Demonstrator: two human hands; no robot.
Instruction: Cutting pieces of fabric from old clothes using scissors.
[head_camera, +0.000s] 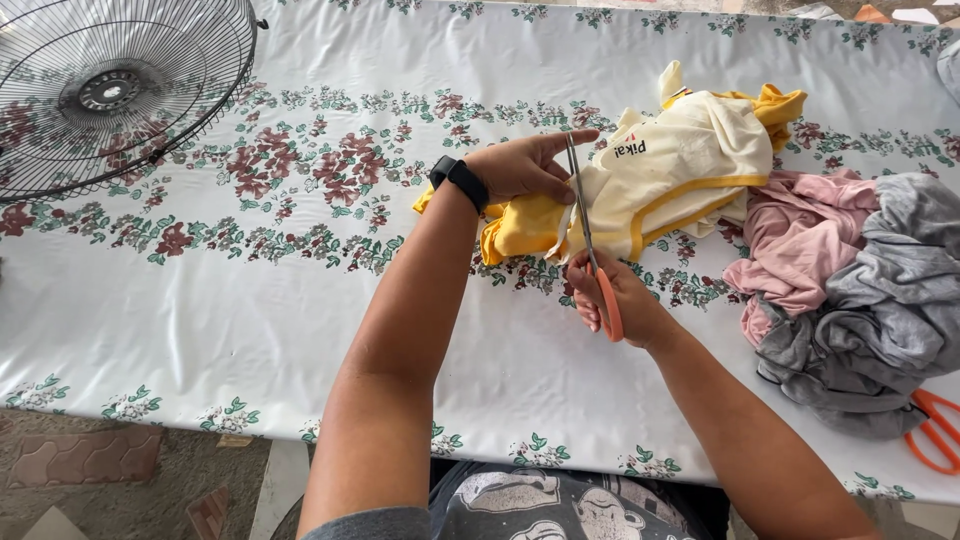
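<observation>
One yellow-and-cream garment (660, 175), bunched, lying on the desk (250, 330) right of centre, near the far half. Yellow trim along its edges, a small print on the cream part.

One pair of orange-handled scissors (590, 250) in use: blades run up across the garment's left part, tips near the left index finger. Blades look nearly together; can't tell the exact gap.

Right hand (610, 295): fingers clenched through the orange handles, grasping the scissors, just below the garment's near edge.

Left hand (525, 165): flat on the yellow part of the garment, fingers stretched out and released, index pointing right along the fabric, pressing it to the desk. One black wrist band (458, 180) on that wrist.

Right of the garment, touching it: one pink cloth (800, 245), then one grey cloth (880, 300) overlapping the pink one, both crumpled.

Second pair of orange-handled scissors (935, 430) at the desk's right near edge, partly under the grey cloth, handles only visible.

One wire fan guard (110, 90) at the far left corner, well apart from the hands.

Desk covered in a white floral sheet.
</observation>
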